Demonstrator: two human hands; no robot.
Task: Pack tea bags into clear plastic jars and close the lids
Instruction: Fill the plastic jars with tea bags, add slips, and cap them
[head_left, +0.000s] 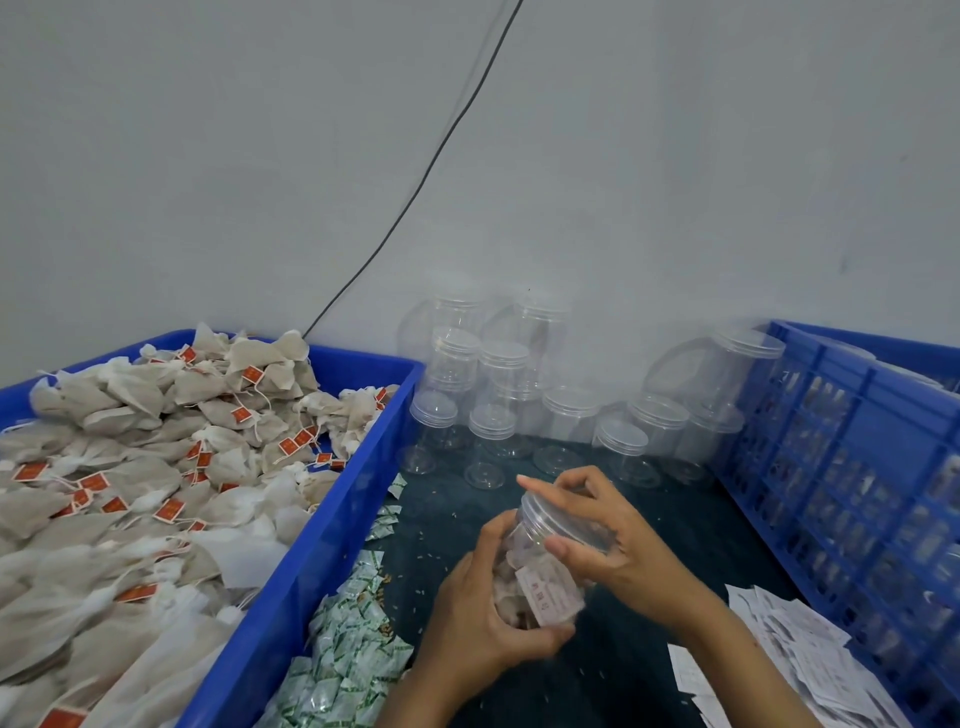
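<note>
Filled jar being held tilted over the dark surface (649, 519), lid end pointing up and away.

The left hand (483, 618) is gripping the jar (540, 577) of tea bags at its base, hiding that end; the right hand (608, 540) is curling round the lid (558, 522). The blue bin (332, 530) is holding loose tea bags (156, 467); the crate's (857, 467) contents are too blurred to make out.

— What can't you make out around the filled jar (540, 566)?
— The left hand (480, 618) covers its base, and the print on the slip inside is too blurred to read.
— And beside the jar?
— The tea-bag bin (332, 525) to its left runs off the edge; the crate (852, 467) on its right hides its contents behind lattice.
</note>
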